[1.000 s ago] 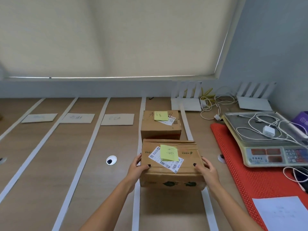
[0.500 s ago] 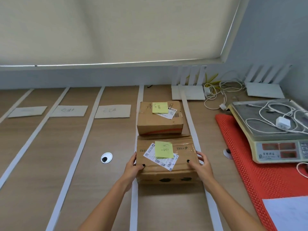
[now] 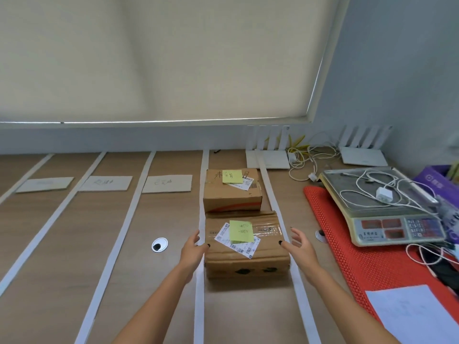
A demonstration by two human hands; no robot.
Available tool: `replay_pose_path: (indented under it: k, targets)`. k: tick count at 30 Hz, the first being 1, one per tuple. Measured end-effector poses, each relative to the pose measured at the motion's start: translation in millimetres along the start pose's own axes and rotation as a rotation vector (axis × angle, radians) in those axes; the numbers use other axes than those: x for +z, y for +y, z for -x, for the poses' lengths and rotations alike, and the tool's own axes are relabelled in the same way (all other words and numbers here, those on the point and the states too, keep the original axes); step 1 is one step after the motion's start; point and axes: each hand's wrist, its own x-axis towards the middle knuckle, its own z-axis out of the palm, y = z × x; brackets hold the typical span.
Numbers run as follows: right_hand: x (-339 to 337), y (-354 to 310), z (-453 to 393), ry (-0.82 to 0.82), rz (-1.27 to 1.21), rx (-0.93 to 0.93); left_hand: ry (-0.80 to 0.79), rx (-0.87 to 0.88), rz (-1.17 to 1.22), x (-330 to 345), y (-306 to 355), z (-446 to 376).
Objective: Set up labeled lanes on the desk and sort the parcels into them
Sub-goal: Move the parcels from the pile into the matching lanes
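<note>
A pale roller blind (image 3: 159, 58) fills the wall above the long wooden table (image 3: 62, 244), which white tape strips (image 3: 125, 234) divide into lanes running away from the person. Off to the right a red mesh mat (image 3: 360, 264) carries a weighing scale (image 3: 387, 212) with a white charger and cable (image 3: 383, 194) coiled on its pan, and a white sheet of paper (image 3: 412, 316) lies on the mat's near end. Two white routers (image 3: 270, 157) stand against the back wall among loose cables.

In the lane between the two rightmost strips sits the near parcel (image 3: 244, 247), a cardboard box flat on the table, bearing a shipping label and a yellow sticky note (image 3: 241, 231). Directly behind it, in the same lane and close to touching, is the far parcel (image 3: 232, 191), also with a yellow note. Three cardboard lane labels (image 3: 167, 183) lie in the lanes to the left, their writing too faint to read. A round cable grommet (image 3: 159, 244) is set in the table left of the near parcel.

The left hand (image 3: 192, 249) lies against the near parcel's left side, thumb on its top edge, grip loose. The right hand (image 3: 296, 244) hovers just off the right side, fingers spread, grip wide and holding nothing.
</note>
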Motion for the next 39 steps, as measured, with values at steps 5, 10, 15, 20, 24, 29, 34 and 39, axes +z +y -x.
replay_pose_path:
  k: [5,10,15,20,24,29,34,39]
  targets:
    - [10.7,-28.5,42.9,-0.056,0.01,-0.088,0.027,0.102,0.031,-25.7,17.9,43.7]
    - [44.4,-46.3,87.7,-0.167,0.052,-0.138,0.063,0.184,0.03,-60.1,23.4,88.2]
    - [90.6,-61.4,124.7,-0.233,0.075,-0.18,0.097,0.226,0.078,-112.9,17.8,110.9]
    - [164.5,-75.4,156.1,-0.263,0.102,-0.227,0.115,0.241,0.152,-184.8,-6.7,115.9]
    - [250.1,-91.2,187.6,-0.292,0.088,-0.255,0.122,0.276,0.046,-264.8,-30.9,119.4]
    - [356.5,-117.0,229.7,-0.287,0.063,-0.264,0.08,0.312,-0.07,-374.0,-43.4,114.5]
    - [428.1,-134.6,266.8,-0.327,0.122,-0.305,0.085,0.331,-0.062,-446.7,-46.4,111.0]
    - [459.8,-144.5,284.4,-0.323,0.233,-0.398,0.085,0.342,-0.044,-476.3,-55.2,107.2]
